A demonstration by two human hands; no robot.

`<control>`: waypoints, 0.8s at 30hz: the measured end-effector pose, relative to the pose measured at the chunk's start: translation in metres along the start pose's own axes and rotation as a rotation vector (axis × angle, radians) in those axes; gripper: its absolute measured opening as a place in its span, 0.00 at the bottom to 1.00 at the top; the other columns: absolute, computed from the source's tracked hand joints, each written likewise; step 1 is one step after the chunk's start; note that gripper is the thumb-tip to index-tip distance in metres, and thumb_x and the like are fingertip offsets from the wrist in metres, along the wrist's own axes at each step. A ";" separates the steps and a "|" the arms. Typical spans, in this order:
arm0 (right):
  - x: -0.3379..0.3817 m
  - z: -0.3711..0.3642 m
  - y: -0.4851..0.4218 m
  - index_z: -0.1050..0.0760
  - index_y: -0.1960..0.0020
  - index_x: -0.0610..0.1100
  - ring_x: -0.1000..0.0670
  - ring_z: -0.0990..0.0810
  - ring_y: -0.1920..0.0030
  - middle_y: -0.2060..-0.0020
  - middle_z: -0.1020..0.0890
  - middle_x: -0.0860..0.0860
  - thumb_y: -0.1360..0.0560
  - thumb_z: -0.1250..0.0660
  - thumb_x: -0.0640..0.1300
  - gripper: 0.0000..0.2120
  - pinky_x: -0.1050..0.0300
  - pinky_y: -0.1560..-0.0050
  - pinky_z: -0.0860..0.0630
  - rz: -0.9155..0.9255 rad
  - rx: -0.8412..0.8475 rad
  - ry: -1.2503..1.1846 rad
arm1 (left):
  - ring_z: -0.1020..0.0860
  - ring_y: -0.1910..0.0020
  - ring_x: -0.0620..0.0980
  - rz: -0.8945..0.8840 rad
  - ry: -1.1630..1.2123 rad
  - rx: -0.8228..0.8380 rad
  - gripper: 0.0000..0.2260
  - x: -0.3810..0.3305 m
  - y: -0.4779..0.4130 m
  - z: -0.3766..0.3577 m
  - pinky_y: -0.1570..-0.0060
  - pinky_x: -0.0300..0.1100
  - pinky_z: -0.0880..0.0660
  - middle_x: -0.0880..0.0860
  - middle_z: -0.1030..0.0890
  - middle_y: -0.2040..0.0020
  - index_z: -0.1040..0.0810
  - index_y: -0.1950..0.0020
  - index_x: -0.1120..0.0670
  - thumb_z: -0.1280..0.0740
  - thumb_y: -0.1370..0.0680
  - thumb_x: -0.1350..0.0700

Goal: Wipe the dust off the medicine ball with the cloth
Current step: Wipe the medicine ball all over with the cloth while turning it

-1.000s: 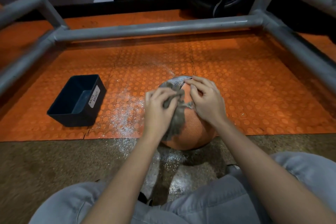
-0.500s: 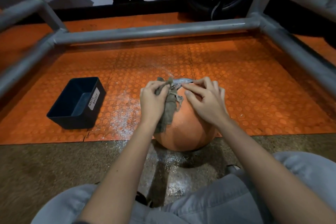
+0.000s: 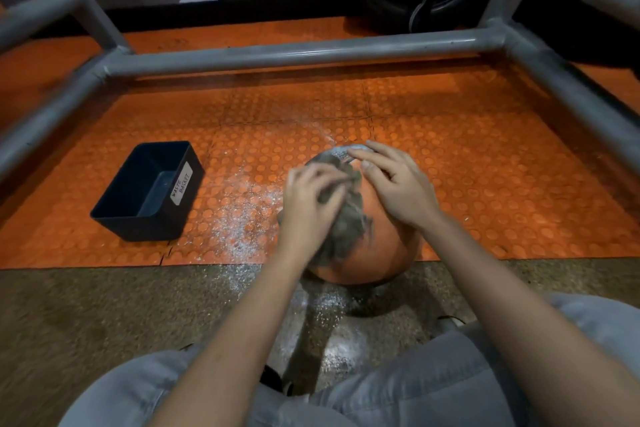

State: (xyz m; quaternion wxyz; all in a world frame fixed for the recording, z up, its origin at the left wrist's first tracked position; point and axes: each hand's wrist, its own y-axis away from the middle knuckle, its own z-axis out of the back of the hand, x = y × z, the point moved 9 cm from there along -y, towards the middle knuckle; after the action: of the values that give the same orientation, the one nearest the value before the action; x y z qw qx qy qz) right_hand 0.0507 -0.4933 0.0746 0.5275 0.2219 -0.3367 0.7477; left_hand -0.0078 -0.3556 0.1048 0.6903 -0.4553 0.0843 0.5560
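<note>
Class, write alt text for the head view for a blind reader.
A person's left hand grips a grey cloth against an orange ball while the right hand rests on top; white dust speckles the floor, with a black bin to the left.

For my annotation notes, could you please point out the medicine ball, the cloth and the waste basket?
medicine ball (image 3: 386,251): head view, bare orange lower side.
cloth (image 3: 346,232): head view, hanging grey fold.
waste basket (image 3: 152,227): head view, near outer wall.
</note>
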 end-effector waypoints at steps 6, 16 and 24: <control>-0.001 0.000 0.000 0.26 0.36 0.61 0.51 0.34 0.31 0.33 0.28 0.55 0.19 0.44 0.50 0.15 0.52 0.32 0.39 -0.012 -0.007 0.011 | 0.33 0.48 0.45 0.066 -0.022 -0.036 0.07 0.001 0.013 0.001 0.48 0.22 0.41 0.44 0.22 0.51 0.17 0.50 0.54 0.32 0.26 0.55; -0.001 0.001 0.005 0.26 0.36 0.61 0.51 0.35 0.31 0.32 0.29 0.56 0.19 0.43 0.51 0.14 0.50 0.31 0.39 -0.029 -0.037 0.006 | 0.32 0.48 0.49 0.137 0.020 -0.080 0.06 0.014 -0.003 0.006 0.50 0.22 0.42 0.43 0.25 0.54 0.17 0.50 0.55 0.31 0.25 0.57; -0.004 0.003 0.004 0.27 0.36 0.62 0.51 0.35 0.31 0.33 0.29 0.55 0.19 0.45 0.50 0.15 0.50 0.31 0.39 -0.046 -0.019 0.001 | 0.32 0.49 0.47 -0.113 -0.023 -0.031 0.10 -0.023 0.053 -0.006 0.45 0.28 0.39 0.46 0.21 0.52 0.16 0.52 0.55 0.34 0.28 0.53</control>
State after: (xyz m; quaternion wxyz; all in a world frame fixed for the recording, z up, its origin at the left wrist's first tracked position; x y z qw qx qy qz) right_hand 0.0483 -0.4991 0.0732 0.5469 0.2244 -0.3384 0.7322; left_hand -0.0582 -0.3775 0.0871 0.7143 -0.4636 0.0422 0.5225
